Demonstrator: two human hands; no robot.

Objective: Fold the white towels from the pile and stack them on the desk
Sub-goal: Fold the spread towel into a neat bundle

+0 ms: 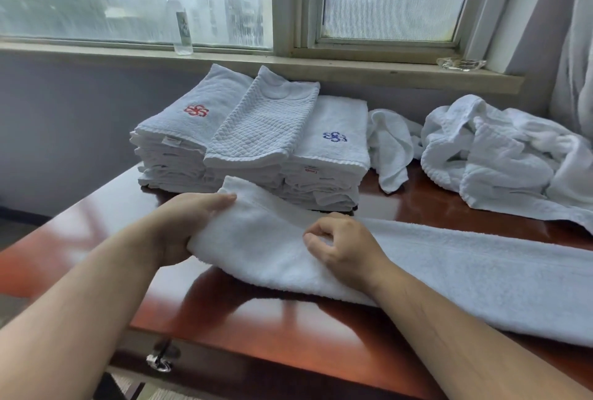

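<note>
On the desk [224, 319], both hands grip a towel [449, 271].

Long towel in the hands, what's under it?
Under the long towel lies the shiny red-brown desk. The left hand grips its end. The covered desk can't be seen.

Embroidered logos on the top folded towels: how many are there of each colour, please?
Red logo: 1
Blue logo: 1
Total: 2
The waffle-textured towel between them shows no logo.
</note>
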